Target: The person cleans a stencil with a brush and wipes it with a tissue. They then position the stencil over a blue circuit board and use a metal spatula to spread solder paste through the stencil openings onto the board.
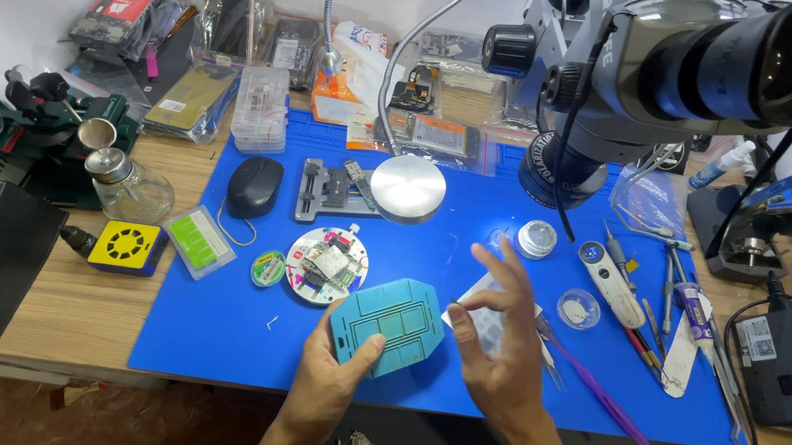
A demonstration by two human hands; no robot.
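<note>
We see a wooden workbench [102, 317] covered by a blue silicone mat [231, 333], with a microscope [636, 71] at far right. The left hand [327, 370] pinches a teal slotted plate [391, 323] at the near centre; the right hand [496, 351], fingers loosely spread, holds a small clear plastic bag [479, 298]. A black mouse [253, 186] lies at far left.

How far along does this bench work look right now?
Laid out: an opened round device with its boards exposed sits on the blue mat, tools lie at the right. In hand: the left hand grips a teal ribbed pad by its corner; the right hand holds a small clear plastic bag beside it. Left: the device still lies open, nothing sits under the microscope.
</note>
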